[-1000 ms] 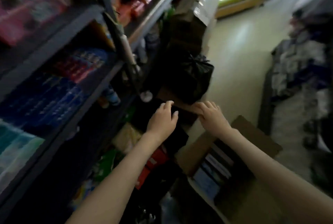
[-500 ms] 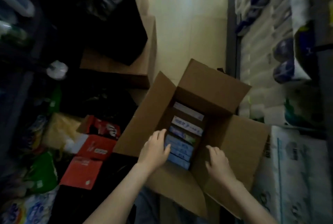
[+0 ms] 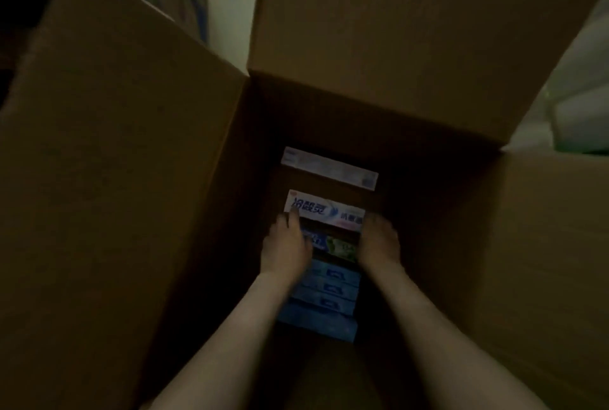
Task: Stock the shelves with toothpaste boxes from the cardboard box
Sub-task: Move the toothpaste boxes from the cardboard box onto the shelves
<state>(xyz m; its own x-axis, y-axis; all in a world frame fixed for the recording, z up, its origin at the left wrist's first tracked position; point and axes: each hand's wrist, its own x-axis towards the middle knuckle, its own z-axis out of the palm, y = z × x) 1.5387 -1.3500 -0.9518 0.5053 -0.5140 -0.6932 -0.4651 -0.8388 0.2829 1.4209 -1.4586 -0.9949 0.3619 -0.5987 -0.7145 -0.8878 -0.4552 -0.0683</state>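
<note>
Large brown cardboard box, flaps spread open. Lying flat deep inside, in a row: plain white toothpaste box nearest its far wall, then white-and-blue printed toothpaste box, blue-green toothpaste box, light-blue toothpaste boxes closest to its near wall.

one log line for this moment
phase: reach in cardboard box | left hand: left end of white toothpaste box | right hand: right end | grip: unclear
</note>
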